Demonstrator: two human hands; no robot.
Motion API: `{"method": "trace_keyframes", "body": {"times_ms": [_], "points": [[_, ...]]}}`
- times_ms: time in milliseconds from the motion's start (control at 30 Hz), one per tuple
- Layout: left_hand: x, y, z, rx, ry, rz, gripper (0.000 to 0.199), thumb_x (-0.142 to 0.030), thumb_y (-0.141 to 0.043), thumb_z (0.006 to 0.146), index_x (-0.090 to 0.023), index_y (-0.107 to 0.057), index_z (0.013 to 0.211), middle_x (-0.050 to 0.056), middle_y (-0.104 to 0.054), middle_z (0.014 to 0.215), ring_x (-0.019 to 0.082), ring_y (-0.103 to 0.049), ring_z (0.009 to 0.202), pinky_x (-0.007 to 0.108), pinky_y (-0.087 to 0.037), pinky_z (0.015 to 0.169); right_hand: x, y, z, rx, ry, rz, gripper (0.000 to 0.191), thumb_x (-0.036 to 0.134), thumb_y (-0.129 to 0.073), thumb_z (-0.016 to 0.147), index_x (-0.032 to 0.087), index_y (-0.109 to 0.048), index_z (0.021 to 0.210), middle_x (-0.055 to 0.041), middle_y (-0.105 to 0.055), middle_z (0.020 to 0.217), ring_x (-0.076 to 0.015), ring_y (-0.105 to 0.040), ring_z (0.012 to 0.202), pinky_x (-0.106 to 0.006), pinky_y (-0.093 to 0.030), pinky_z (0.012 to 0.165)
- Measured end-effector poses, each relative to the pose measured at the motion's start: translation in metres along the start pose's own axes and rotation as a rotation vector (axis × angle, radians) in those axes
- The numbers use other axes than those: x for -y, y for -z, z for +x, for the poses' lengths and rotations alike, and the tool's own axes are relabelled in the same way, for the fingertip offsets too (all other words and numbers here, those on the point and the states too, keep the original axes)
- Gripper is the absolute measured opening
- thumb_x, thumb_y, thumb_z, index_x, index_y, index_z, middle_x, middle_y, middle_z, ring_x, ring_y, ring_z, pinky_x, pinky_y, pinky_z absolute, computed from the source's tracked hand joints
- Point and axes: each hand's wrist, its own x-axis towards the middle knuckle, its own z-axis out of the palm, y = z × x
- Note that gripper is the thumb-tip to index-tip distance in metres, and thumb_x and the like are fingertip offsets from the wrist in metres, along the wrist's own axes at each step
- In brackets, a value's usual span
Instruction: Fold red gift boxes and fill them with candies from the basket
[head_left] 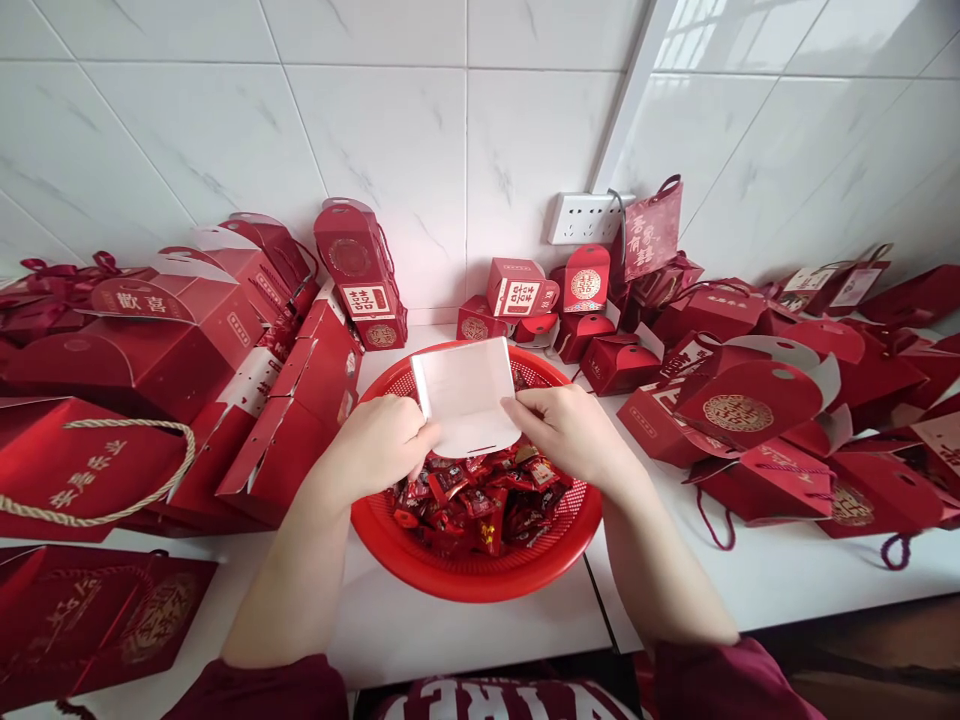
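Note:
Between my two hands is a small paper box, its white inner side facing me and a rounded flap with a slit at the bottom. My left hand is closed on its left edge. On the right edge, my right hand pinches it with the thumb on top. The box hangs over a red plastic basket with a perforated rim. Many red-wrapped candies fill the basket below. The outer side of the box is hidden from me.
Red gift boxes crowd the counter's left side, with a rope-handled one in front. More red boxes pile up on the right. A tall box stands against the tiled wall, left of a power strip.

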Motion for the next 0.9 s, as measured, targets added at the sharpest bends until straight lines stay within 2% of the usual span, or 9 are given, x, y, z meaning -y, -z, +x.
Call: {"method": "trace_keyframes", "body": {"times_ms": [133,233,300,367,433,533,667,767,900], "points": [[0.005,0.001,-0.001,0.040,0.047,-0.039,0.052,-0.023,-0.047,0.083,-0.024,-0.053,0.032,0.001,-0.061,0.042,0.018,-0.055,0.040,0.033,-0.039,0.058,0.001,0.002,-0.005,-0.090,0.080,0.104,0.033,0.038,-0.060,0.094,0.022,-0.053,0.066,0.0042,-0.058,0.061,-0.0114,-0.046,0.053,-0.027,-0.032,0.055],[0.003,-0.002,-0.001,0.065,0.031,-0.025,0.050,-0.023,-0.047,0.084,-0.024,-0.057,0.035,0.002,-0.063,0.044,0.019,-0.057,0.042,0.033,-0.039,0.058,0.000,0.001,-0.007,-0.179,0.226,0.175,0.007,0.029,-0.062,0.094,0.023,-0.063,0.092,-0.0002,-0.070,0.090,-0.0138,-0.061,0.072,-0.026,-0.043,0.063],[-0.001,-0.002,-0.003,0.102,-0.022,-0.019,0.050,-0.024,-0.046,0.086,-0.024,-0.059,0.037,0.002,-0.064,0.045,0.018,-0.058,0.043,0.032,-0.039,0.060,-0.001,0.000,-0.007,-0.257,0.346,0.108,0.014,0.024,-0.058,0.096,0.023,-0.064,0.109,-0.0049,-0.070,0.112,-0.0184,-0.064,0.096,-0.030,-0.049,0.076],[-0.004,-0.002,-0.006,0.122,-0.073,-0.009,0.049,-0.025,-0.046,0.087,-0.024,-0.060,0.040,0.002,-0.062,0.044,0.018,-0.057,0.043,0.032,-0.039,0.060,-0.001,-0.002,-0.005,-0.317,0.424,-0.022,0.028,0.019,-0.056,0.096,0.021,-0.061,0.124,-0.0081,-0.066,0.128,-0.0229,-0.059,0.115,-0.037,-0.048,0.092],[-0.007,-0.002,-0.008,0.087,-0.103,0.031,0.048,-0.025,-0.046,0.087,-0.023,-0.059,0.041,0.003,-0.061,0.043,0.018,-0.055,0.043,0.033,-0.037,0.058,0.000,-0.003,-0.003,-0.339,0.429,-0.146,0.038,0.016,-0.054,0.097,0.020,-0.056,0.134,-0.0096,-0.063,0.134,-0.0256,-0.056,0.121,-0.043,-0.044,0.100],[-0.009,-0.002,-0.009,0.015,-0.134,0.098,0.046,-0.024,-0.047,0.084,-0.022,-0.053,0.039,0.004,-0.057,0.042,0.018,-0.049,0.041,0.034,-0.030,0.054,0.002,-0.004,-0.001,-0.334,0.374,-0.244,0.043,0.017,-0.053,0.097,0.022,-0.055,0.139,-0.0115,-0.057,0.142,-0.0270,-0.057,0.118,-0.044,-0.047,0.097],[-0.010,-0.008,-0.004,0.073,-0.189,0.139,0.040,-0.019,-0.048,0.077,-0.021,-0.036,0.038,0.001,-0.044,0.038,0.015,-0.036,0.039,0.034,-0.023,0.052,0.001,-0.006,0.001,-0.295,0.327,-0.317,0.049,0.017,-0.056,0.095,0.024,-0.051,0.144,-0.0106,-0.051,0.149,-0.0299,-0.055,0.123,-0.048,-0.048,0.098],[-0.010,-0.015,0.001,0.067,-0.191,0.175,0.039,-0.017,-0.048,0.072,-0.022,-0.023,0.044,-0.002,-0.031,0.039,0.013,-0.026,0.041,0.034,-0.018,0.051,-0.003,-0.011,0.002,-0.217,0.312,-0.300,0.049,0.020,-0.053,0.098,0.016,-0.047,0.146,-0.0119,-0.054,0.147,-0.0288,-0.053,0.129,-0.047,-0.046,0.103],[-0.010,-0.018,0.004,0.080,-0.170,0.165,0.040,-0.018,-0.049,0.075,-0.021,-0.021,0.047,-0.003,-0.026,0.041,0.012,-0.023,0.042,0.033,-0.016,0.051,-0.010,-0.020,0.005,-0.072,0.237,-0.319,0.050,0.024,-0.044,0.103,0.006,-0.041,0.149,-0.0181,-0.051,0.149,-0.0300,-0.056,0.130,-0.044,-0.049,0.101]]}}
